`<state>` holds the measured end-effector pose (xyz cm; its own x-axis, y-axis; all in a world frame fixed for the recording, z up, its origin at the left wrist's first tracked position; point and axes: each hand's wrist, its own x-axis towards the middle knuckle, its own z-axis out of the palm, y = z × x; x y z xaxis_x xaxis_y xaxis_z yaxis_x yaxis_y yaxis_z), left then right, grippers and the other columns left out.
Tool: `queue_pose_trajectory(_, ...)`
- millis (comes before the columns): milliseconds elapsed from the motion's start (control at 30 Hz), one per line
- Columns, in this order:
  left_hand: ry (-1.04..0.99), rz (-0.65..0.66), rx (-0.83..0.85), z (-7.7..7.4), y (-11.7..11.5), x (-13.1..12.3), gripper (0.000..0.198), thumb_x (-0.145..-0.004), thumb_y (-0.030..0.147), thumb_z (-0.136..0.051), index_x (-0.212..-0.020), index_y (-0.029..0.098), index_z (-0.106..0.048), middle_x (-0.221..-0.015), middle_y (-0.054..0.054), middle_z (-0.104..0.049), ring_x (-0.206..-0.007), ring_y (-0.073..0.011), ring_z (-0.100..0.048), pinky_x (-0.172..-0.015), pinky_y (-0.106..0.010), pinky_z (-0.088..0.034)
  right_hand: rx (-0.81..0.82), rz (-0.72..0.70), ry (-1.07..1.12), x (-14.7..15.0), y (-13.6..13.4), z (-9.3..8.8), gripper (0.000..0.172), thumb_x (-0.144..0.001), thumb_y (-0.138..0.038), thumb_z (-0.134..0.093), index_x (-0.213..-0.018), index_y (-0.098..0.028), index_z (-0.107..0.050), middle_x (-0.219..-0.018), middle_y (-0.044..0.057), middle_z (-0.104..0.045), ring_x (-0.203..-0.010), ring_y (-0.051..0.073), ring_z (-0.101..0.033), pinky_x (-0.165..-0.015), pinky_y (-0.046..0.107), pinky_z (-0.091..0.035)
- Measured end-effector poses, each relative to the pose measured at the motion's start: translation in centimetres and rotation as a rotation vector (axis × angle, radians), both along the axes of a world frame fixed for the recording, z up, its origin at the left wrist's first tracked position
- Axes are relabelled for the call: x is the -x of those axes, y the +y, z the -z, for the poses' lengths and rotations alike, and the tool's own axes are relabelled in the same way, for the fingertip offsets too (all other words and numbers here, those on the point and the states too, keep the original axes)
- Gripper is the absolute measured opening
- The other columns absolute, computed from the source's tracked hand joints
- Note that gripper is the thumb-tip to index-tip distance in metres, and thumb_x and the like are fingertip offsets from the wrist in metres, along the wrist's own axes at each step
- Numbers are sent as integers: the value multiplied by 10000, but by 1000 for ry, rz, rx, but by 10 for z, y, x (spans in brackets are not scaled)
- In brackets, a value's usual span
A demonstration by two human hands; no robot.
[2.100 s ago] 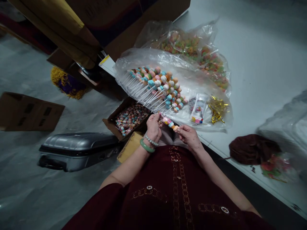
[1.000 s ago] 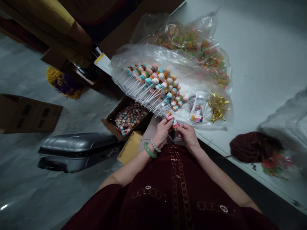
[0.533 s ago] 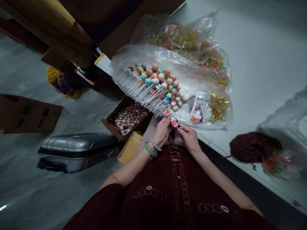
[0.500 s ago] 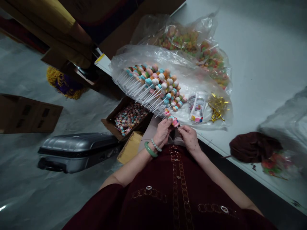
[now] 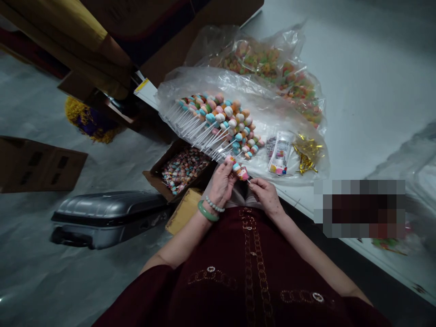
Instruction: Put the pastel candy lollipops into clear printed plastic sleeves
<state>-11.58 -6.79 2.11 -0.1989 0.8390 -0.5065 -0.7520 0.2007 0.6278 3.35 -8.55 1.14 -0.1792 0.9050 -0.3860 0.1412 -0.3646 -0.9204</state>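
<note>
Shifted slightly left, the left hand (image 5: 222, 182) now clasps the candy skewer (image 5: 239, 170); the right hand (image 5: 268, 196) pinches its stick's near end.

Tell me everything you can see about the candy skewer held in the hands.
The candy skewer is a thin white stick threaded with small rounded sweets, pink, blue and white, soft-looking. It is tilted, held by the table, near the pile of like skewers. The left hand grips its candy end; the right hand pinches the bare stick.

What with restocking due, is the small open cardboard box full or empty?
Largely full: wrapped candies cover the whole visible inside of the box.
</note>
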Motion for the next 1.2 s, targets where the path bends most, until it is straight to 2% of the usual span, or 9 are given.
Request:
queue_pose_trajectory(167, 28, 1, -34, -4, -1, -8, 384, -601, 399, -863, -790, 156, -634, -752, -5, -642, -648, -94, -570, -615, -220, -464, -304, -6, -238, 3, 0, -6, 183, -814, -339, -555, -721, -213, -649, -630, -15, -586, -629, 158, -519, -635, 275, -395)
queue_pose_trajectory(300, 11, 37, -40, -7, -9, -25, 389, -612, 417, -854, -772, 135, -639, -699, 16, -615, -603, -55, -518, -595, -184, -425, -338, 7, -129, 16, 7, -7, 221, -859, -367, -539, -822, -207, -686, -796, 11, -685, -752, 180, -599, -712, 279, -451)
queue_pose_trajectory(433, -2, 131, 36, -11, -14, -25, 423, -609, 459, -841, -814, 138, -658, -750, -4, -647, -650, -79, -561, -629, -210, -452, -305, 31, -102, 16, 8, -8, 200, -867, -341, -548, -830, -206, -691, -763, 10, -698, -723, 182, -623, -697, 285, -477)
queue_pose_trajectory(600, 145, 211, 58, -8, -15, -12, 389, -505, 329, -900, -703, 119, -640, -669, 17, -624, -627, -73, -546, -652, -213, -449, -437, -154, -234, 3, 2, -12, 215, -865, -265, -529, -941, -238, -728, -907, 39, -735, -835, 206, -661, -785, 327, -495)
queue_pose_trajectory(700, 249, 237, 36, -7, -13, -9, 353, -542, 309, -879, -733, 110, -658, -639, 16, -615, -572, -67, -522, -603, -213, -430, -450, -129, -297, -1, -1, -10, 279, -852, -228, -512, -1048, -233, -710, -779, 24, -710, -716, 190, -649, -703, 312, -503)
queue_pose_trajectory(833, 82, 359, 89, -3, -15, -18, 346, -581, 341, -849, -628, 122, -586, -520, 20, -547, -481, -71, -479, -523, -225, -401, -507, -56, -416, 1, -3, -3, 468, -875, -252, -490, -1334, -197, -566, -698, 5, -681, -592, 171, -615, -632, 296, -496)
queue_pose_trajectory(967, -74, 413, 99, -4, -17, -23, 332, -587, 299, -846, -609, 142, -554, -457, 49, -477, -436, -64, -431, -484, -219, -371, -639, -88, -432, 3, -1, 0, 348, -909, -228, -467, -1201, -229, -657, -855, 33, -737, -714, 177, -679, -679, 282, -515)
queue_pose_trajectory(1067, -152, 421, 108, -7, -18, -19, 294, -597, 264, -848, -764, 132, -645, -561, 35, -564, -503, -68, -487, -524, -208, -399, -775, -81, -444, 2, 0, 1, 290, -915, -162, -445, -1040, -230, -699, -961, 45, -744, -835, 181, -698, -735, 276, -521)
queue_pose_trajectory(1200, -159, 294, 212, -4, -17, -16, 242, -647, 248, -818, -785, 109, -676, -713, -13, -652, -650, -92, -578, -639, -216, -459, -907, -96, -507, 3, -7, 2, 264, -932, -135, -426, -991, -212, -671, -906, 47, -736, -796, 172, -685, -715, 268, -516)
